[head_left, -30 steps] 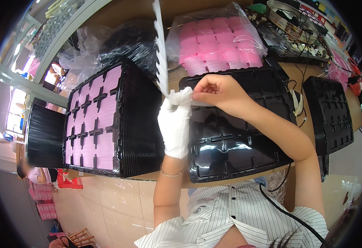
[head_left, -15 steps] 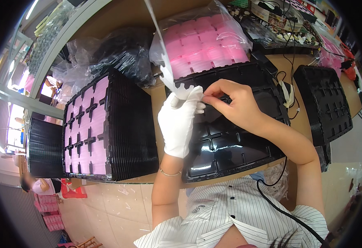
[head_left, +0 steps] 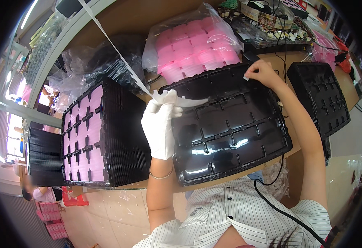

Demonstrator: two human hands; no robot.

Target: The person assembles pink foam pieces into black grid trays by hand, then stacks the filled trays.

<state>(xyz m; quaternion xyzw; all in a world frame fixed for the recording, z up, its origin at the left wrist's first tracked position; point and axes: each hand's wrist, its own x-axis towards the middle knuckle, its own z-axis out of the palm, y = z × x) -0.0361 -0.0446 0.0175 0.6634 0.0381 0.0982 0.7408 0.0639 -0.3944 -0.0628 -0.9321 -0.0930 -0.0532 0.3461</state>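
On the worktop, the gloved left hand grips a white tape strip over a black compartment tray, while the bare right hand pinches a small label at the tray's far edge, best pressed down flat and square.

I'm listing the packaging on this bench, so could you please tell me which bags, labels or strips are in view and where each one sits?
Clear plastic bag of pink pieces: back of the bench, beyond the black tray.
Crumpled clear bag of black trays: back left.
White strip: runs from the top edge down to the gloved left hand.
Small white label: pinched by the bare right hand at the tray's far edge.
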